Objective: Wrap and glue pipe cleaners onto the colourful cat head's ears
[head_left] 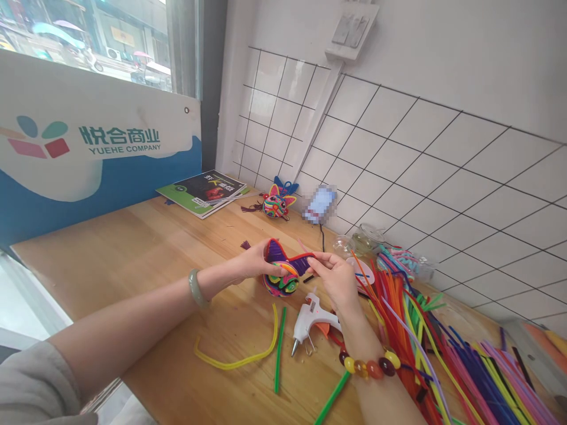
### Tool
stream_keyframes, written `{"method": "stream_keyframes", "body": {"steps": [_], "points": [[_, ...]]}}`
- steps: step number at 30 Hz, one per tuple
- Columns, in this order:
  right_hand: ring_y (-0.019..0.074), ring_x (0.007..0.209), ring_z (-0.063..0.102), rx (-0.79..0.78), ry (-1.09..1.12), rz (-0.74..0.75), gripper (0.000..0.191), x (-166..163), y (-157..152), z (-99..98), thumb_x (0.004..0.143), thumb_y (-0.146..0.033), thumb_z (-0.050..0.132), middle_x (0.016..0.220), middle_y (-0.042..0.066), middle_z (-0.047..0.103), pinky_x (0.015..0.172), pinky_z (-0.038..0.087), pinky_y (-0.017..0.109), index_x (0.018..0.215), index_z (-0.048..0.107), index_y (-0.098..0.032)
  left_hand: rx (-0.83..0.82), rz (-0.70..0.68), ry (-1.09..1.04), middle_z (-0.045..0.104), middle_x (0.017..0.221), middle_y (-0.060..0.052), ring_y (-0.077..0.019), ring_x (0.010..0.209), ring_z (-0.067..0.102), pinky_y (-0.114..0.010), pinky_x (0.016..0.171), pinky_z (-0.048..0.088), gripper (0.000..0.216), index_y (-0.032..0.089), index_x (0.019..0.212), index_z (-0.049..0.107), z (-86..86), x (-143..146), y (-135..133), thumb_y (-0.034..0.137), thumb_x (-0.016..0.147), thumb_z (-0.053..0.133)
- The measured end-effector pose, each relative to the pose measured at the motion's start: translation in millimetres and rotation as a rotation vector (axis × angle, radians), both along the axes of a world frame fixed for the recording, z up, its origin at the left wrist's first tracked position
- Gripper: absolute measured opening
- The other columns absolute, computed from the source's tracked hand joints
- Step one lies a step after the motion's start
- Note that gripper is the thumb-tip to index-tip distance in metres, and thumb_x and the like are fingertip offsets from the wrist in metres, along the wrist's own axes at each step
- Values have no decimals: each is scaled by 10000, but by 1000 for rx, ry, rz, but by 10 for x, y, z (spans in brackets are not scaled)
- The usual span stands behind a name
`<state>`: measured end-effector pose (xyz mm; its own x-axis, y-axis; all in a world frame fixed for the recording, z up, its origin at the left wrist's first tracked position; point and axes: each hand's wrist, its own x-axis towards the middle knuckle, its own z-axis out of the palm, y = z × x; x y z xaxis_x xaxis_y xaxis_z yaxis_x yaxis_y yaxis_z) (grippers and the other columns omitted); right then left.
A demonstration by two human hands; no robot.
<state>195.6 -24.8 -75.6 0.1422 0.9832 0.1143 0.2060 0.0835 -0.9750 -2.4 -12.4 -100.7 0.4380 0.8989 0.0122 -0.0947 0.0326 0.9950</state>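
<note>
A round craft figure made of colourful pipe cleaners, with a purple tail or fin piece edged in red, is held just above the table. My left hand wraps its left side, thumb across the top. My right hand pinches the red-edged right tip of the purple piece between thumb and fingers. Below my right hand lies a white glue gun, nozzle toward me. A bent yellow pipe cleaner and a short green pipe cleaner rest nearer me.
Many loose pipe cleaners spread over the right side. A similar finished-looking figure stands at the back, beside a blurred phone. Books lie at the back left. Clear containers sit against the gridded wall.
</note>
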Motion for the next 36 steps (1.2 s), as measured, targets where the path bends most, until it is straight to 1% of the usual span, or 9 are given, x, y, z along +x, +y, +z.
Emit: {"method": "stream_keyframes", "body": {"steps": [8, 13, 16, 19, 24, 29, 33, 34, 36], "points": [[134, 560, 627, 22, 22, 30, 279, -33, -16, 34, 593, -323, 733, 714, 42, 689, 608, 523, 294, 785, 647, -141, -11, 43, -15, 616, 889, -20, -177, 846, 588, -300, 738, 474, 668, 176, 1081, 463, -12, 3, 13, 295, 514, 795], [140, 602, 642, 35, 51, 59, 257, -24, -6, -2, 610, -305, 725, 725, 38, 696, 633, 524, 291, 800, 652, -147, -27, 38, -21, 631, 896, -19, -175, 844, 593, -295, 738, 480, 610, 174, 1037, 487, -6, 12, 7, 328, 528, 786], [143, 615, 647, 27, 64, 77, 271, -26, -8, -6, 607, -297, 730, 746, 42, 698, 637, 527, 294, 819, 652, -147, -34, 38, -10, 629, 923, -27, -185, 858, 592, -294, 723, 487, 625, 176, 1051, 481, 3, 8, 6, 350, 531, 781], [137, 630, 644, 21, 64, 105, 274, -32, -15, 5, 608, -295, 732, 773, 39, 699, 658, 523, 289, 827, 652, -152, -38, 50, 26, 624, 899, -19, -182, 843, 592, -289, 711, 489, 639, 176, 1064, 476, 15, -6, 7, 362, 533, 779], [133, 615, 633, 28, 21, 90, 257, -35, -12, -3, 680, -348, 679, 687, 35, 683, 634, 504, 269, 835, 653, -145, -61, 61, 70, 623, 849, -5, -175, 799, 595, -250, 633, 483, 640, 181, 1057, 485, 48, -28, -9, 377, 525, 781], [137, 593, 628, 32, 12, 79, 263, -27, -5, -30, 685, -370, 670, 652, 27, 675, 606, 495, 266, 826, 657, -149, -62, 48, 77, 625, 887, -19, -187, 842, 593, -238, 634, 480, 780, 190, 1166, 438, 70, -53, -46, 373, 498, 797], [133, 584, 621, 23, -1, 78, 261, -23, -6, -37, 685, -361, 672, 626, 24, 670, 607, 491, 262, 829, 655, -144, -113, 68, 122, 603, 1035, -73, -225, 943, 577, -263, 660, 480, 951, 213, 1323, 277, 73, -84, -48, 444, 538, 762], [131, 583, 619, 23, 1, 79, 257, -22, -4, -39, 686, -357, 671, 623, 23, 669, 609, 491, 262, 828, 654, -144, -127, 78, 125, 593, 1069, -87, -232, 958, 573, -270, 665, 478, 951, 220, 1337, 258, 77, -90, -39, 470, 557, 742], [128, 583, 617, 22, 7, 82, 248, -22, 3, -44, 686, -350, 671, 633, 23, 670, 611, 490, 260, 825, 654, -145, -138, 108, 115, 586, 1096, -103, -236, 971, 571, -282, 686, 471, 884, 225, 1329, 287, 94, -103, -6, 515, 600, 694]]}}
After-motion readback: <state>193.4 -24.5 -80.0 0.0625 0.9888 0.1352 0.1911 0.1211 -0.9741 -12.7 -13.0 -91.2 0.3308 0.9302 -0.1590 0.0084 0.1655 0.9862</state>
